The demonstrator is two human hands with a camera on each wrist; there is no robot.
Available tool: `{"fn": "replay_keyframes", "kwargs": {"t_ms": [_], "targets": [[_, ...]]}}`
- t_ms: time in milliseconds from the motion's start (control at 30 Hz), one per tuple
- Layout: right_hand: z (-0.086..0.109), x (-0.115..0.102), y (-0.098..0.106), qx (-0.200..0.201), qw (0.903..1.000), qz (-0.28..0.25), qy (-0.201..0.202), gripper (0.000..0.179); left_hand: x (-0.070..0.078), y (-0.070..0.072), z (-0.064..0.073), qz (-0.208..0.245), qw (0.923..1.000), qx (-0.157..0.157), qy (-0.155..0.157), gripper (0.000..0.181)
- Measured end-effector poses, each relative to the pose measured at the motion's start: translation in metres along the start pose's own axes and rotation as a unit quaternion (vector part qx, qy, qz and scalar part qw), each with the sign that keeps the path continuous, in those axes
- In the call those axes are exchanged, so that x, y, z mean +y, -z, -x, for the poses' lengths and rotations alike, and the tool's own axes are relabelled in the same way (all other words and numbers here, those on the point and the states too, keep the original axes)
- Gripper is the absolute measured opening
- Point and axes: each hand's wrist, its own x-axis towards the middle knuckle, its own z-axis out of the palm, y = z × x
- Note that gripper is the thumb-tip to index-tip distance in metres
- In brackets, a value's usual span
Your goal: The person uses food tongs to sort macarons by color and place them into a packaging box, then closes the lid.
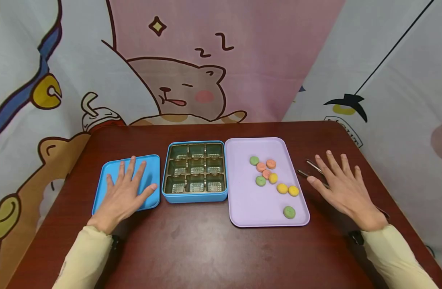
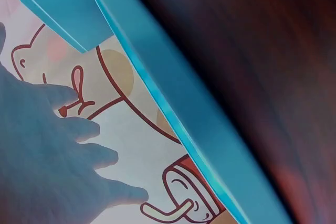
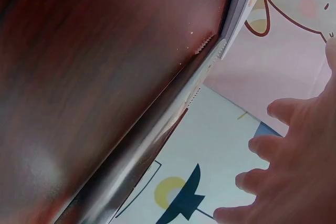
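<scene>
My left hand point(image 1: 122, 196) is spread with straight fingers above a blue tray-like lid point(image 1: 153, 166). In the left wrist view its fingers stand apart from the lid's edge point(image 2: 173, 108). On the other side, my right hand point(image 1: 345, 190), also spread and holding nothing, hovers over metal tongs point(image 1: 314, 165) lying on the table. The tongs' serrated tips show in the right wrist view; the hand partly covers them in the head view. A lilac tray point(image 1: 250, 208) beside them bears several small round pieces: green point(image 1: 289, 212), orange point(image 1: 271, 163) and yellow point(image 1: 293, 190).
Between lid and lilac tray stands a blue box point(image 1: 195, 198) with a gold insert point(image 1: 196, 165) of several square compartments. Its right side is close against the tray. The dark wood table point(image 1: 192, 249) ends at a cartoon-printed cloth point(image 1: 264, 72) behind.
</scene>
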Motion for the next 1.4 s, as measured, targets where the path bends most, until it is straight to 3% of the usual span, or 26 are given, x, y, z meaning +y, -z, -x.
{"fn": "replay_keyframes", "kwargs": {"t_ms": [567, 933, 1400], "targets": [[-0.001, 0.01, 0.009, -0.021, 0.9991, -0.038, 0.003, 0.084, 0.025, -0.003, -0.011, 0.041, 0.9983, -0.012, -0.039, 0.09], [0.0, 0.034, 0.009, -0.052, 0.995, -0.083, -0.018, 0.089, 0.03, -0.009, -0.019, 0.037, 0.9978, -0.032, -0.045, 0.092], [0.003, 0.061, 0.003, -0.099, 0.9887, -0.098, -0.055, 0.097, 0.033, -0.015, -0.025, 0.033, 0.9967, -0.048, -0.056, 0.091]]}}
